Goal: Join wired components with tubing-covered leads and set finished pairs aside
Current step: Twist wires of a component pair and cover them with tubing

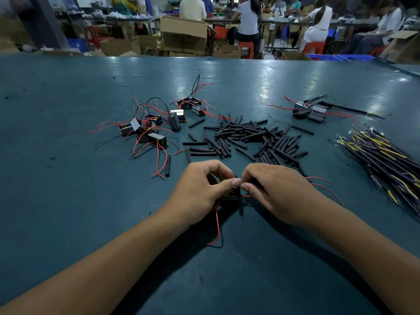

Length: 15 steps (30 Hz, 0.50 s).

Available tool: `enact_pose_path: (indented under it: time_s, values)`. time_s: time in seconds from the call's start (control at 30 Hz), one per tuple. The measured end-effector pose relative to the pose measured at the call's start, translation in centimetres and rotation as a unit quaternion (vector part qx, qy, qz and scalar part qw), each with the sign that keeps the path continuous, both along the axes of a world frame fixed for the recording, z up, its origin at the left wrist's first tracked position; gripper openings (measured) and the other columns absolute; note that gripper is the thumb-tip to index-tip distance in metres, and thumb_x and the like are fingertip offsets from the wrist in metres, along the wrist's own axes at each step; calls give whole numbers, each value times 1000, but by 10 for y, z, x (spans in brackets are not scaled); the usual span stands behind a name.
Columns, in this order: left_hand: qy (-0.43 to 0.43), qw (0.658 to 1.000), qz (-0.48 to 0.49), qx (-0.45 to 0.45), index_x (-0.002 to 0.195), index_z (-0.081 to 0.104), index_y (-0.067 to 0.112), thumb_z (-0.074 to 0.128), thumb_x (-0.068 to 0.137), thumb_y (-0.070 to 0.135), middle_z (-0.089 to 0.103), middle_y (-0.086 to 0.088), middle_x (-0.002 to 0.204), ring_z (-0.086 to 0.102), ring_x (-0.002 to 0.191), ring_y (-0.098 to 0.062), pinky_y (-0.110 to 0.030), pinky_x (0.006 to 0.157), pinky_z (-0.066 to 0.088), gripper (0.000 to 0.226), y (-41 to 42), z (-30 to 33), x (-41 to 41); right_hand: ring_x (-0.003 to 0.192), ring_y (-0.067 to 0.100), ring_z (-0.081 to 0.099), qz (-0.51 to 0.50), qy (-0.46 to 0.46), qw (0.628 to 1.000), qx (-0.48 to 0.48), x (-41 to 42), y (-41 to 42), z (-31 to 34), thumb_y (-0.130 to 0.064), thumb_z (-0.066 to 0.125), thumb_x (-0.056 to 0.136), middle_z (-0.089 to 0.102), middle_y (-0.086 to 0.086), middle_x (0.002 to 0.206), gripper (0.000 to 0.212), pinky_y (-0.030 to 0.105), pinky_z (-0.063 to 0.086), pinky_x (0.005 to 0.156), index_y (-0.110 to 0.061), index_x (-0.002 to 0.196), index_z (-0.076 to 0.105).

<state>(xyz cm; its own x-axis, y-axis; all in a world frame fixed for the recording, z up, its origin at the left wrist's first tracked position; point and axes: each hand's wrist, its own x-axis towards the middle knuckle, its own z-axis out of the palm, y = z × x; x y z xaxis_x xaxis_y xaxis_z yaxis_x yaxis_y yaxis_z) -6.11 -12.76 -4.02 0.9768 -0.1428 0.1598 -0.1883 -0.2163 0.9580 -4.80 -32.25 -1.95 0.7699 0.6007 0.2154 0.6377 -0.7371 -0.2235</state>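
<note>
My left hand [200, 189] grips a small black wired component [231, 197] low in the middle of the table, its red wire [217, 226] trailing toward me. My right hand [277, 192] pinches a thin lead right at my left thumb tip, with more red wires [327, 187] running out to its right. A heap of short black tubing pieces [247, 139] lies just beyond both hands. Loose components with red wires [147, 130] sit at the left, and a joined group [309, 112] lies at the far right.
A bundle of long tubing-covered leads with yellow and purple wires [386, 160] lies at the right edge. The teal table [68, 201] reaches to a far edge, behind which are cardboard boxes [184, 35] and several seated people [247, 19].
</note>
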Motion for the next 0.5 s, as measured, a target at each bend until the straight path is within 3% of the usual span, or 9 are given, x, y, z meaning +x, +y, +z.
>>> enact_pose_path:
  time_s: [0.07,0.17,0.23,0.33,0.5]
  values:
    - [10,1000,-7,-13,85,74,8,80,81,22,69,2,66,54,59,-13,-24,57,42,15,-1,0,-1,83,18,58,7,-1,1000,8,-1,1,-1,-33,52,100,52,-16,86,10,39,45,71,-24,97,54]
    - [26,999,-8,-47,83,75,7,81,76,27,70,-16,72,54,63,-24,-36,62,44,22,-1,1,-1,83,15,59,12,5,999,30,0,0,-1,-30,56,99,58,-16,86,7,39,48,73,-24,99,59]
    - [33,998,-7,-53,80,74,9,82,72,32,67,-17,66,51,62,-26,-38,62,41,26,-1,1,-2,79,8,60,10,20,996,81,2,-4,1,-25,61,97,65,-14,85,5,31,48,73,-23,101,64]
    - [34,999,-9,-31,77,73,14,83,74,31,62,6,57,45,58,-20,-30,57,35,20,-1,0,-1,78,2,65,-6,54,983,174,5,-12,6,-20,64,96,71,-12,85,11,11,45,70,-24,106,67]
    - [19,1000,-10,6,76,71,17,83,77,32,52,10,50,36,49,-12,-19,47,29,19,-1,-1,-1,67,4,64,2,117,932,343,5,-9,10,-13,61,98,72,-7,80,16,10,46,65,-20,107,72]
